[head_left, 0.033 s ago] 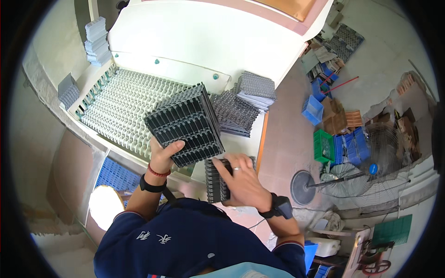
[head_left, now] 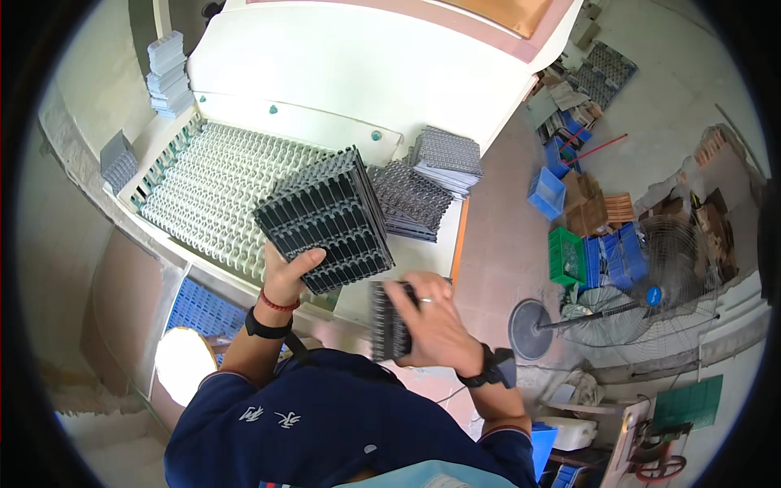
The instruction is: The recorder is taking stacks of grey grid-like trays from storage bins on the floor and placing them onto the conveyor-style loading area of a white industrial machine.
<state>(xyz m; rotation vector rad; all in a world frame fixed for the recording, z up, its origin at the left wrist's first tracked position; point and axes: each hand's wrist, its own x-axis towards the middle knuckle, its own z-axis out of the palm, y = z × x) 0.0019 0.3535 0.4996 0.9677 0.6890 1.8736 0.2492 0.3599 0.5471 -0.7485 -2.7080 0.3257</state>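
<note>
My left hand (head_left: pixel 285 272) is closed on a thick stack of black slatted plastic panels (head_left: pixel 329 232), its thumb lying over the top face. The stack is tilted above the front of a white bed covered with pale knobbed rows (head_left: pixel 228 175). Lower and to the right, my right hand (head_left: pixel 439 325) grips a smaller black slatted plastic piece (head_left: pixel 389 321) by its right side. That piece is blurred, and my fingers cover part of it. A small gap separates it from the big stack. Beyond the hands, dark grey knobbed panels (head_left: pixel 411 195) lie piled on the white surface.
Lighter grey panels (head_left: pixel 447 150) are stacked farther back. Another pile (head_left: pixel 167 73) stands at the far left corner, near a small grey block (head_left: pixel 119 161). On the right floor are a fan (head_left: pixel 667 268), a green crate (head_left: pixel 567 256) and a blue bin (head_left: pixel 547 193).
My right hand has shifted slightly to the right with the small black piece, away from the big stack. My left hand and its stack stay nearly still.
</note>
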